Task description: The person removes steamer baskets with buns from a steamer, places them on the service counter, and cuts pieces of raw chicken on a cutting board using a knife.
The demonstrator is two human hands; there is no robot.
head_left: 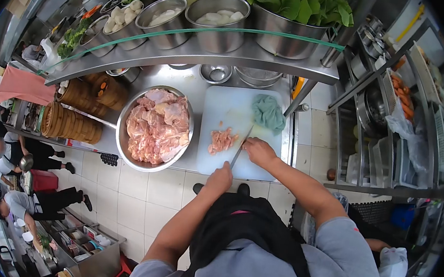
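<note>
Fingers of the left hand point(219, 180) grip the knife point(238, 154), those of the right hand point(259, 151) bunch beside its blade point(249, 131), hold undeterminable, with cut meat point(222, 140) alongside on the cutting board point(223, 101) and raw meat point(159, 127) in a bowl point(147, 168) further left.

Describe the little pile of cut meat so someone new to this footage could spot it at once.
Start at the pale cutting board, right of the big metal bowl. On the board's left half, just left of the knife, lies the small pile of cut meat. Unlike the large meat chunks heaped in the bowl, these little pink pieces lie directly on the board.
</note>
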